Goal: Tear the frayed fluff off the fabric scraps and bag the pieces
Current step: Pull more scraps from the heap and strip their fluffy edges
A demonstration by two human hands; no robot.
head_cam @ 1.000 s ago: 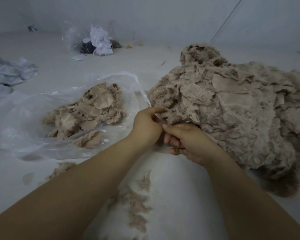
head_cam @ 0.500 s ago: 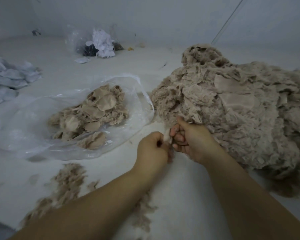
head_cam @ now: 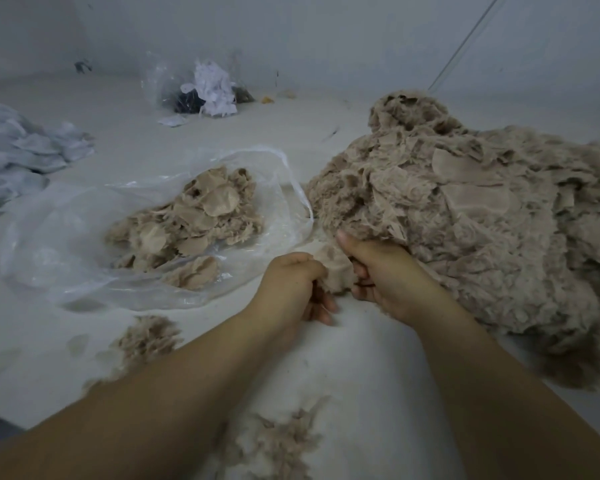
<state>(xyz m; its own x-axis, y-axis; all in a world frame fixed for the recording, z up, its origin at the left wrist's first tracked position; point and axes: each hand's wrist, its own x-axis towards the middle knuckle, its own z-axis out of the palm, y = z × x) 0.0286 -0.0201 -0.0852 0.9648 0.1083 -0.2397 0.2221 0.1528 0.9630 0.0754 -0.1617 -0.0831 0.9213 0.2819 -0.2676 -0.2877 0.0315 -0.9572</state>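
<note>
Gripping one beige fabric scrap [head_cam: 333, 270] between them, the left hand [head_cam: 293, 284] and right hand [head_cam: 383, 275] are curled round its opposite edges, just in front of the big scrap pile [head_cam: 471, 230]. The clear bag [head_cam: 84, 258] of finished pieces lies left of the pile. Fluff could be scattered over the counter [head_cam: 361, 358], or the scrap itself ripped, if it is pulled too sharply.

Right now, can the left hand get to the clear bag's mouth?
Probably yes. The left hand sits just beside the clear plastic bag, with only bare table between them, but it grips the beige scrap along with the right hand.
</note>
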